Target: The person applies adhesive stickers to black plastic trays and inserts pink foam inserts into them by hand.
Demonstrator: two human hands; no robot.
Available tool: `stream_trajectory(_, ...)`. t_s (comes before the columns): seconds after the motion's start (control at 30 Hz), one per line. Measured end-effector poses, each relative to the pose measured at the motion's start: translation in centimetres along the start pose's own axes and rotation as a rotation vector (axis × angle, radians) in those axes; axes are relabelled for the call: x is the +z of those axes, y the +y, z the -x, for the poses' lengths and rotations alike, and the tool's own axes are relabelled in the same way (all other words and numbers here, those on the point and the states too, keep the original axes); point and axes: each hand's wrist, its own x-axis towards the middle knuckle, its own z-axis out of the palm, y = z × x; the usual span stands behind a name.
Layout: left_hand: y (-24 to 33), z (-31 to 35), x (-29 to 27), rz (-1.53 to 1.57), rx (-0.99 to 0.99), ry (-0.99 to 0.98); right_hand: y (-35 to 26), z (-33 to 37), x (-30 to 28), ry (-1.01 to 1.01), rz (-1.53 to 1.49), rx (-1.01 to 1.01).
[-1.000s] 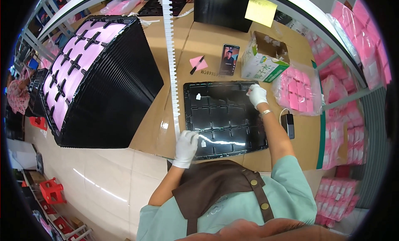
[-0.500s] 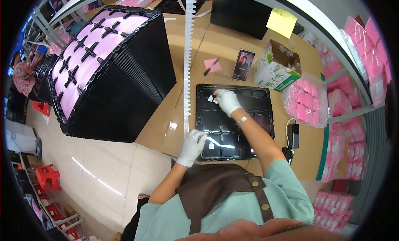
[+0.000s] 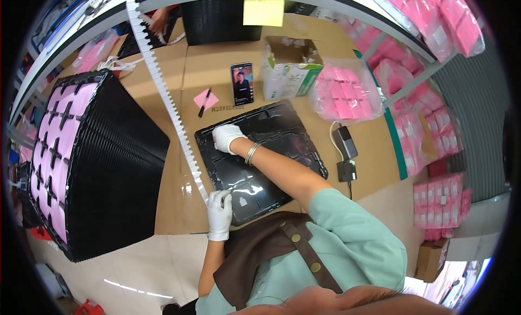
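A shallow black plastic tray (image 3: 271, 187) with moulded compartments lies tilted on the cardboard-covered table in front of me. My right hand (image 3: 228, 138), in a white glove, is closed over the tray's far left compartment; its fingertips and whatever they pinch are hidden. At the tray's near left corner, my gloved left hand (image 3: 220, 214) is closed on the lower end of a long white toothed strip (image 3: 165, 98), which slopes down from the overhead rail. A small white tab-shaped piece (image 3: 242, 201) sits in the near left compartment.
At left towers a stack of black trays (image 3: 116, 174) with pink-lilac contents. Beyond my tray are a pen (image 3: 204, 103) on a pink note, a phone (image 3: 242, 84) and an open carton (image 3: 293, 70). Bagged pink pieces (image 3: 347, 92) and a cabled black device (image 3: 344, 141) are at right.
My view has swung, so the tray and strip now look slanted. The right hand now covers the far left compartment, where a white piece showed beside its fingers. The left hand stays on the strip.
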Motion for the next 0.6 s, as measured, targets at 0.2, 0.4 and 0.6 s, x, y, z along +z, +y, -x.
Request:
stream_trajectory(0.2, -0.4, 0.2, 0.5, 0.007, 0.01, 0.004, 0.4, 0.4, -1.4, -0.078, 0.13, -0.038)
stream_trajectory(0.4, -0.1, 0.3, 0.3, 0.064, -0.011, 0.057, 1.4, 1.5, -1.2, 0.04, -0.034, 0.05)
stream_trajectory(0.6, -0.1, 0.3, 0.1, 0.078, -0.008, 0.051, 0.8, 1.0, -1.1, -0.039, -0.085, 0.012)
